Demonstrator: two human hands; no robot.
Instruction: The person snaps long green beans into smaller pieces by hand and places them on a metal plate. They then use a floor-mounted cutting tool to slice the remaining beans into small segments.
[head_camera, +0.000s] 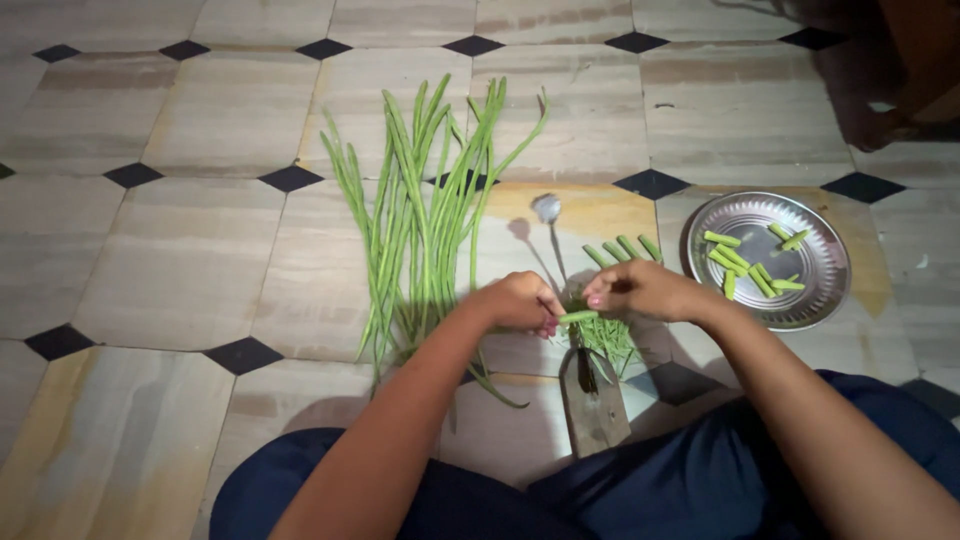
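Progress is judged early: about nine cut pieces (735, 258) lie on the steel plate (830, 290) at right and a few more (622, 249) on the floor beside it, while a large bundle of long uncut pods (420, 220) lies fanned on the floor at left. The left hand (518, 302) and right hand (640, 290) each pinch one end of a short green pod (578, 316), held level over the upright floor blade (590, 375) and a heap of trimmings (606, 338). The pod is slim, ridged, bright green.
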